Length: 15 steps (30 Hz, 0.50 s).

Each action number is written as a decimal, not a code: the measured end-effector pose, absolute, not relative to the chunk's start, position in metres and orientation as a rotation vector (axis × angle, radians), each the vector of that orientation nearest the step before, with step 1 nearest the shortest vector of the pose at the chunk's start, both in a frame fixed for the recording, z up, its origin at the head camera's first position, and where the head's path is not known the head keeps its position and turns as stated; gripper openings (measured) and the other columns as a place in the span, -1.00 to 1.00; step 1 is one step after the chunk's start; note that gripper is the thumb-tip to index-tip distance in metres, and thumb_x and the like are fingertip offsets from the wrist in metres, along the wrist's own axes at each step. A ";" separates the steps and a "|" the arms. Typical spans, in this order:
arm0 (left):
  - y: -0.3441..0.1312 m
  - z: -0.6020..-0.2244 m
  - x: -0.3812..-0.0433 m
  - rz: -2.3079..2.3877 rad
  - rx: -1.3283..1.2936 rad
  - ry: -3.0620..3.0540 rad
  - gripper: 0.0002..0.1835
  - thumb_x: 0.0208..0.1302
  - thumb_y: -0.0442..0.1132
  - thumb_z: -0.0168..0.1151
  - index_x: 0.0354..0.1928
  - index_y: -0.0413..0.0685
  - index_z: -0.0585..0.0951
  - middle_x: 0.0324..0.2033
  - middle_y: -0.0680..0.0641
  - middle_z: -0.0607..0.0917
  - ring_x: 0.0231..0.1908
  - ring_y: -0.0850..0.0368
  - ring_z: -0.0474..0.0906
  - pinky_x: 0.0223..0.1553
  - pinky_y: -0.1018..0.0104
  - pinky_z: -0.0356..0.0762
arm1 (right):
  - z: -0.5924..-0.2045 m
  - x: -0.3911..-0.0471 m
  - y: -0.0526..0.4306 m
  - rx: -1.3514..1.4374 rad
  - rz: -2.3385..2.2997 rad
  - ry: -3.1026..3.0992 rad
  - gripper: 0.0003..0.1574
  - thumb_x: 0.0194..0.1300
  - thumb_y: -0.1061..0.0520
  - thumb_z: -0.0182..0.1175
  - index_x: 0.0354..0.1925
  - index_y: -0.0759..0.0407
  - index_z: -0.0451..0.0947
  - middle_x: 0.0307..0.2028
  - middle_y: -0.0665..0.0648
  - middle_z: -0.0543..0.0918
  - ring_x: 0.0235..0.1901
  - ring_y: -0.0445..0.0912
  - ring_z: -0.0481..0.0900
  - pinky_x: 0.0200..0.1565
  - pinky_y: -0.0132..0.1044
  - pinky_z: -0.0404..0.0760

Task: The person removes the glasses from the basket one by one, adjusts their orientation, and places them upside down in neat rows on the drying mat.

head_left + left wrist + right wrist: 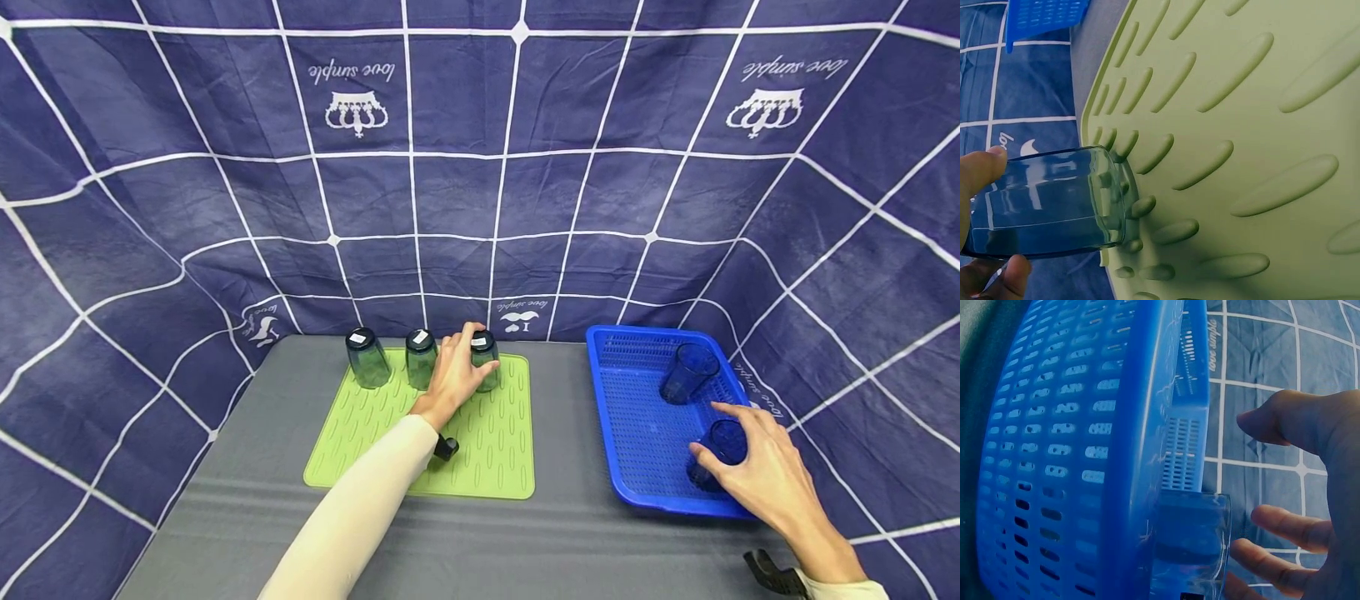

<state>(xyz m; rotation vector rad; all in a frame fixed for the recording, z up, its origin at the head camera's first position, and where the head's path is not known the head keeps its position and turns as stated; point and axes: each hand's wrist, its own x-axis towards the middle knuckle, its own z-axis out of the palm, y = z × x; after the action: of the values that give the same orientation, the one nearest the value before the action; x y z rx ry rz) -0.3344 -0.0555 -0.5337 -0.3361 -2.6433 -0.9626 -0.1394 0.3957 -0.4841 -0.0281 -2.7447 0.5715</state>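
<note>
My left hand point(448, 379) grips an upside-down drinking glass point(1047, 206) around its base end. The glass is tinted and see-through, and its rim rests on a ribbed light-green drying mat point(495, 462). To its left stand a second upturned glass point(421, 362) and a third upturned glass point(369, 365), both with white labels on their bases. On the right, my right hand point(772, 471) hovers with spread, slightly bent fingers over a glass point(726, 442) in the blue plastic basket point(611, 454). In the right wrist view its fingertips point(1244, 550) are close to that glass's rim; contact cannot be told.
Another glass point(686, 375) stands farther back in the basket. Mat and basket lie apart on a grey-covered table point(566, 467). Dark blue cloth with white grid lines point(570, 196) hangs behind and at both sides, close to the basket's right edge.
</note>
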 end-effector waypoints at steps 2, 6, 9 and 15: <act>-0.056 -0.534 -0.335 -0.960 -0.333 -2.647 -0.18 0.33 -0.04 0.78 0.52 0.15 0.52 0.31 -0.35 0.83 0.23 -0.36 0.73 0.32 -0.25 0.75 | -0.485 -0.140 0.397 -0.038 0.572 -2.752 0.02 0.26 -0.22 0.71 0.54 0.08 0.61 0.47 0.54 0.56 0.34 0.64 0.52 0.01 0.71 0.54; -0.057 -0.535 -0.335 -0.956 -0.334 -2.653 -0.19 0.34 -0.03 0.78 0.52 0.14 0.52 0.29 -0.35 0.83 0.21 -0.34 0.73 0.31 -0.24 0.75 | -0.486 -0.141 0.398 -0.063 0.566 -2.775 0.05 0.25 -0.22 0.71 0.55 0.10 0.59 0.51 0.61 0.50 0.37 0.67 0.50 0.01 0.75 0.54; -0.057 -0.536 -0.335 -0.958 -0.338 -2.660 -0.17 0.35 -0.02 0.77 0.55 0.14 0.51 0.31 -0.36 0.82 0.21 -0.34 0.73 0.32 -0.24 0.75 | -0.486 -0.142 0.399 -0.094 0.559 -2.807 0.09 0.27 -0.24 0.70 0.58 0.12 0.55 0.54 0.66 0.45 0.39 0.69 0.48 -0.01 0.78 0.55; -0.055 -0.537 -0.336 -0.961 -0.337 -2.665 -0.16 0.35 -0.03 0.77 0.56 0.14 0.51 0.31 -0.35 0.82 0.22 -0.35 0.72 0.33 -0.25 0.76 | -0.486 -0.145 0.403 -0.154 0.538 -2.864 0.20 0.28 -0.26 0.70 0.64 0.21 0.45 0.44 0.68 0.48 0.29 0.72 0.55 -0.09 0.71 0.59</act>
<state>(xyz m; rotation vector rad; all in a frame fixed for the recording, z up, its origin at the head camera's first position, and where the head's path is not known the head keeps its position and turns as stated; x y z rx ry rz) -0.3355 -0.0554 -0.5369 -0.3371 -2.6652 -0.9607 -0.1447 0.4028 -0.4857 -0.1540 -2.8638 0.5384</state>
